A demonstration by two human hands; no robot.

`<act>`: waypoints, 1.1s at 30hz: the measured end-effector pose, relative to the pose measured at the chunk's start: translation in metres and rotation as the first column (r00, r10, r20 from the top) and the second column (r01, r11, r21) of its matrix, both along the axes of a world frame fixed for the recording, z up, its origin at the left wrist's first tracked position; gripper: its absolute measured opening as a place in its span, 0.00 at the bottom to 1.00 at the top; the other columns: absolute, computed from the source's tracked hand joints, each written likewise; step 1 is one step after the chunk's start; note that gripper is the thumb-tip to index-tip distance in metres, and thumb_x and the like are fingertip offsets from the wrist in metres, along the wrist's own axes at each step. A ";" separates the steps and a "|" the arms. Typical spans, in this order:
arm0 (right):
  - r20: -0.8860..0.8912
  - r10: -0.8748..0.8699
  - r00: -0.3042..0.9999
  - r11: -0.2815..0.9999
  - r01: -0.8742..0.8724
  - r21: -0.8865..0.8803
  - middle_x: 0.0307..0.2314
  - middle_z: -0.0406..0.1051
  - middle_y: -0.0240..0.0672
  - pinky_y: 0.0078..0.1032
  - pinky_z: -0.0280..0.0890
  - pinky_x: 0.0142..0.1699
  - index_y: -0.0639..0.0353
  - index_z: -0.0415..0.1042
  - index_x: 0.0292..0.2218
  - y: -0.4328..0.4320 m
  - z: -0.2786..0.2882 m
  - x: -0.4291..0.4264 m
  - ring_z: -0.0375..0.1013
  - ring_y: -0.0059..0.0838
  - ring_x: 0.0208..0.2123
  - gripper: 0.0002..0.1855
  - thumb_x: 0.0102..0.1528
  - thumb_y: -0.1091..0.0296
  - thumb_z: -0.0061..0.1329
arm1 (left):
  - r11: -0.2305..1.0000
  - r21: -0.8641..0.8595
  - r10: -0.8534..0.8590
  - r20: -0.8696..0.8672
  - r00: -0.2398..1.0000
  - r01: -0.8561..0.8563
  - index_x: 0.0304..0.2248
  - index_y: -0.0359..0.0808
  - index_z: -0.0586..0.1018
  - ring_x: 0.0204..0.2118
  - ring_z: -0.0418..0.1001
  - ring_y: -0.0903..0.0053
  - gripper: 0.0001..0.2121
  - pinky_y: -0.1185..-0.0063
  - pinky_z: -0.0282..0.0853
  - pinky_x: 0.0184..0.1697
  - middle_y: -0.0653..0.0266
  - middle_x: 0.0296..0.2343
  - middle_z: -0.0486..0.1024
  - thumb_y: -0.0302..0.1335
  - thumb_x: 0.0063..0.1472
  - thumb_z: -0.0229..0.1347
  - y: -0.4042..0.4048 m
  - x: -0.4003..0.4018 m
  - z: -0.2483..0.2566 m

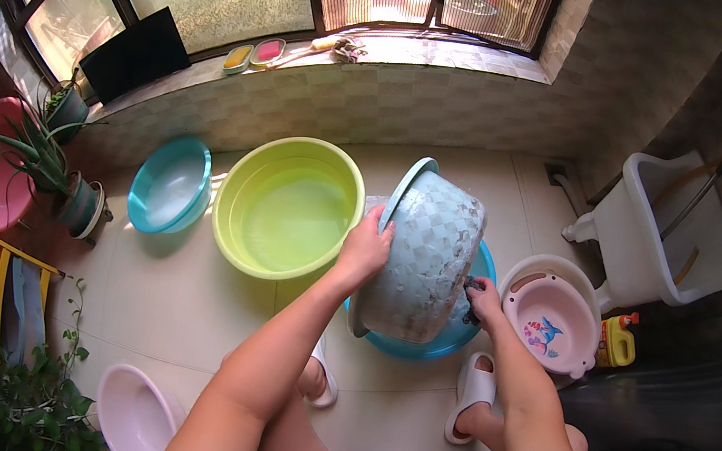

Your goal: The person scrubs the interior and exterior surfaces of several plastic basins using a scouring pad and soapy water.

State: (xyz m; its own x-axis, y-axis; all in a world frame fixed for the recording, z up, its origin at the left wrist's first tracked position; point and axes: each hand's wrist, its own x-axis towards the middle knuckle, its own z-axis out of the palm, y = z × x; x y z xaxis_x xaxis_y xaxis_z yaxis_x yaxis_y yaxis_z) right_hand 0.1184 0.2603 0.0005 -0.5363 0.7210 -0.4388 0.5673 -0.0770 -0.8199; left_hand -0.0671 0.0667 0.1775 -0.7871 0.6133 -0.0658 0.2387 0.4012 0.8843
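A light blue checked basin (432, 252) is tilted on its side, its worn outer bottom turned to the right. My left hand (368, 245) grips its rim on the left side. In my right hand (481, 301) is a dark scrubber or cloth (474, 289), held close against the basin's underside; its exact kind cannot be told. Beneath the tilted basin a bright blue basin (472, 343) stands on the floor, largely hidden by it. Left of my left hand stands a yellow-green basin (298, 214) holding water.
A teal basin (172, 185) stands at left; a pale pink one (135, 417) is lower left. At right are a pink basin (550, 324), a yellow bottle (617, 340) and a white sink (640, 224). Potted aloe (41, 151) stands far left. Soap boxes (238, 59) rest on the sill.
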 end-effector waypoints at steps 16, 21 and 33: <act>0.081 0.339 0.937 0.459 -0.241 0.855 0.46 0.58 0.47 0.38 0.54 0.55 0.45 0.69 0.43 -0.086 0.179 -0.007 0.58 0.48 0.49 0.20 0.46 0.56 0.49 | 0.970 -0.217 -0.138 -0.138 0.981 0.106 0.37 0.36 0.69 0.36 0.69 0.47 0.13 0.60 0.64 0.39 0.42 0.31 0.72 0.37 0.60 0.44 -0.015 0.058 -0.027; -0.070 0.398 0.915 0.396 -0.103 0.913 0.44 0.59 0.44 0.37 0.56 0.53 0.47 0.69 0.41 -0.097 0.169 0.021 0.59 0.46 0.47 0.20 0.44 0.58 0.53 | 0.961 -0.256 -0.137 -0.119 0.983 0.103 0.37 0.35 0.69 0.36 0.69 0.46 0.13 0.60 0.64 0.40 0.41 0.30 0.72 0.36 0.59 0.44 -0.033 0.091 -0.021; -0.267 0.490 0.830 0.535 -0.044 0.844 0.35 0.58 0.43 0.34 0.57 0.49 0.50 0.70 0.39 -0.156 0.186 0.022 0.61 0.42 0.39 0.19 0.41 0.65 0.50 | 0.928 0.272 -0.278 0.056 0.959 0.254 0.38 0.33 0.71 0.39 0.71 0.56 0.12 0.70 0.65 0.40 0.46 0.31 0.73 0.30 0.56 0.47 -0.061 0.107 -0.022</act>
